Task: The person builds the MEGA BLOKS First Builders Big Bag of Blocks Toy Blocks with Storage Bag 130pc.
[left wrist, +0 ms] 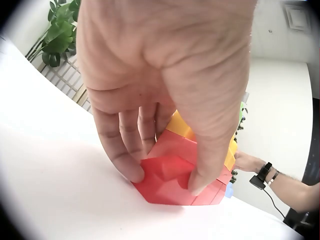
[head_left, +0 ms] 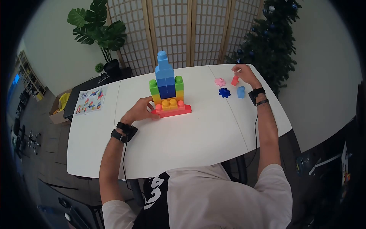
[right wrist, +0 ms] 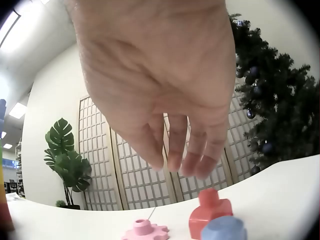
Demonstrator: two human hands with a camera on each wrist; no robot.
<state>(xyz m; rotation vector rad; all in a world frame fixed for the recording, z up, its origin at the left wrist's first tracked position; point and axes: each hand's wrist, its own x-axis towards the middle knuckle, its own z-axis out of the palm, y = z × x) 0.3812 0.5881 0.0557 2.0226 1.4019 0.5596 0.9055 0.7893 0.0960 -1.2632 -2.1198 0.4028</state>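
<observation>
A tower of blocks stands on the white table, with a red base (head_left: 173,112), yellow and green blocks at its sides and blue ones (head_left: 165,72) up the middle. My left hand (head_left: 140,110) grips the left end of the red base (left wrist: 167,182) between thumb and fingers. At the right, my right hand (head_left: 246,74) is above a small red block (head_left: 235,81); in the right wrist view the fingers of that hand (right wrist: 165,90) hang over the red block (right wrist: 210,212) without touching it. A light blue block (head_left: 241,92) stands close by.
Left of the red block lies a pink gear piece (head_left: 220,82), and a dark blue gear piece (head_left: 224,92) is nearer me. A printed sheet (head_left: 90,101) lies at the table's left. Behind the table (head_left: 183,141) stand a folding screen, a potted plant and a decorated tree.
</observation>
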